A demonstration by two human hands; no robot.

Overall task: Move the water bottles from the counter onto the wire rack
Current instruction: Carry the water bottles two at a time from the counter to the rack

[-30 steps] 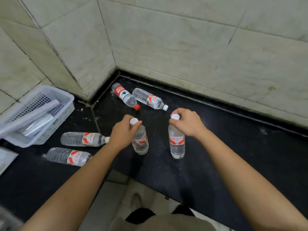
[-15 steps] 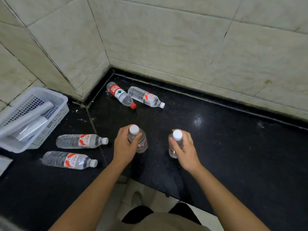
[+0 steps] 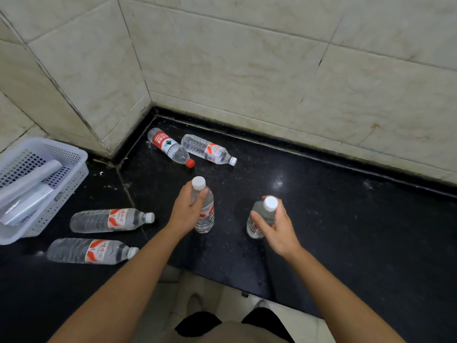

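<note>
My left hand (image 3: pixel 186 212) grips an upright clear water bottle (image 3: pixel 206 214) with a white cap and red-orange label, near the black counter's (image 3: pixel 346 219) front edge. My right hand (image 3: pixel 274 227) grips a second upright white-capped bottle (image 3: pixel 259 214) just to its right. Two more bottles of the same kind (image 3: pixel 108 220) (image 3: pixel 91 251) lie on their sides at the left. In the back corner lie a red-capped bottle (image 3: pixel 170 147) and a white-capped one (image 3: pixel 209 150). No wire rack is in view.
A white perforated plastic basket (image 3: pixel 71 164) holding wrapped rolls stands at the left edge of the counter. Beige tiled walls (image 3: pixel 247 70) close the counter at the back and left. Below the counter's front edge I see floor tiles and my legs.
Both hands have slid from the caps down onto the bottle bodies. The two upright bottles now stand farther apart, and the view has shifted slightly.
</note>
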